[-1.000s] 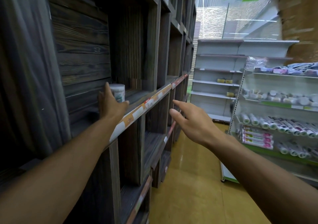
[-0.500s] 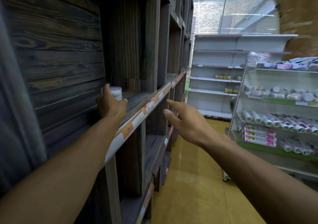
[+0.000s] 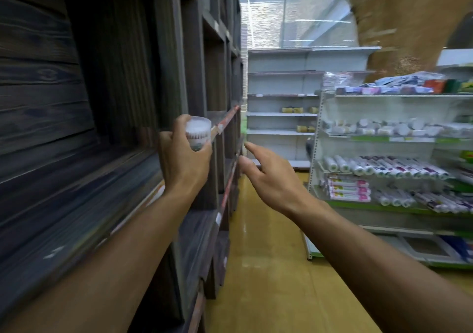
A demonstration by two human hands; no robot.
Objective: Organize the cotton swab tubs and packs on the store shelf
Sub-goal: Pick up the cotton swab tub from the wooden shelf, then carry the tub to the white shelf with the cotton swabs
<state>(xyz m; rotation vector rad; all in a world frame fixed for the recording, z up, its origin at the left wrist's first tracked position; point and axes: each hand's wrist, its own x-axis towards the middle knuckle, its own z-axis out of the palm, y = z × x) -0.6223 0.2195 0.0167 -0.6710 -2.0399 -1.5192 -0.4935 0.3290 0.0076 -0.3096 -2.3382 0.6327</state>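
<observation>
My left hand (image 3: 184, 158) grips a small clear cotton swab tub (image 3: 197, 133) with a white lid, holding it upright in the air just in front of the dark wooden shelf (image 3: 76, 174). My right hand (image 3: 271, 179) hovers in the aisle to the right of the tub, fingers spread and relaxed, holding nothing. Across the aisle, the white wire shelf (image 3: 317, 138) carries a row of similar tubs (image 3: 378, 127) and, below them, rows of tube-shaped packs (image 3: 384, 168).
The wooden shelf unit fills the left side, with red price strips (image 3: 225, 122) along its edges. A white shelving unit (image 3: 281, 102) stands at the aisle's end. The yellow floor (image 3: 268, 268) runs between the shelves. A brown column (image 3: 399, 20) rises at the right.
My left hand has lifted the tub off the wooden shelf and drawn it out to the right, into the aisle. The view has swung right and is blurred; my right hand stays spread.
</observation>
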